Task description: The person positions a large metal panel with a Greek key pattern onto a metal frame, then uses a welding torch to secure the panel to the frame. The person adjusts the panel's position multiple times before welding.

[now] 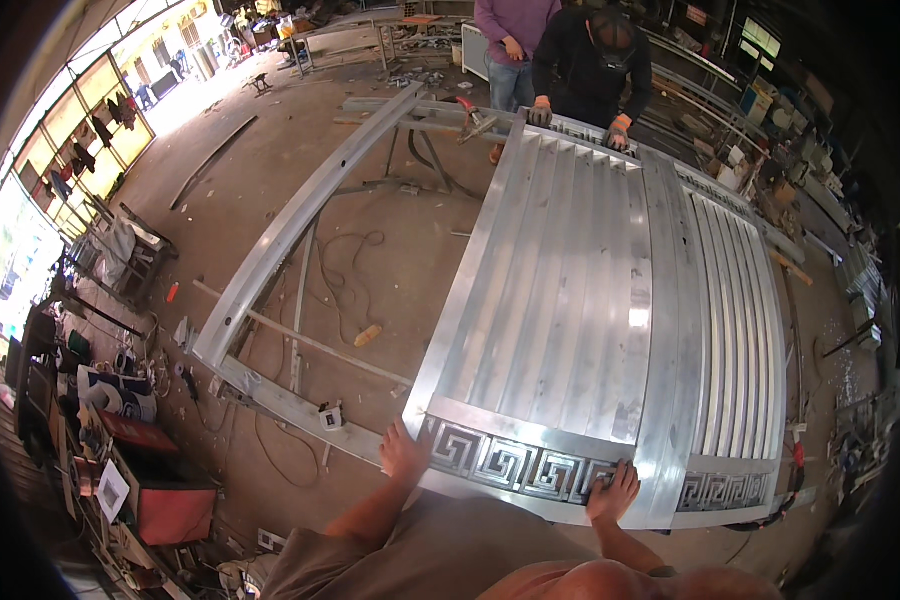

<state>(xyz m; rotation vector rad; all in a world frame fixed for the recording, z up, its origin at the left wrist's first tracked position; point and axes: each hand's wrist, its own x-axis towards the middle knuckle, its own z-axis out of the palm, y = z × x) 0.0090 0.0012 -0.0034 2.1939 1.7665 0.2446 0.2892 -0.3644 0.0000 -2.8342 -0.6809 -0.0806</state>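
A large silver metal gate panel lies flat in front of me, with long slats running away from me. Along its near end runs a strip of square-spiral fretwork. At the panel's near left corner, my left hand is closed round the frame edge. My right hand rests on the right end of the fretwork strip, fingers stretched out over it. To its right, a narrower slatted section has a matching fretwork strip.
A bare metal frame extends left under the panel. Across from me, a person in black has gloved hands on the panel's far end; another in purple stands alongside. A cord lies on the floor, and a red-sided box stands lower left.
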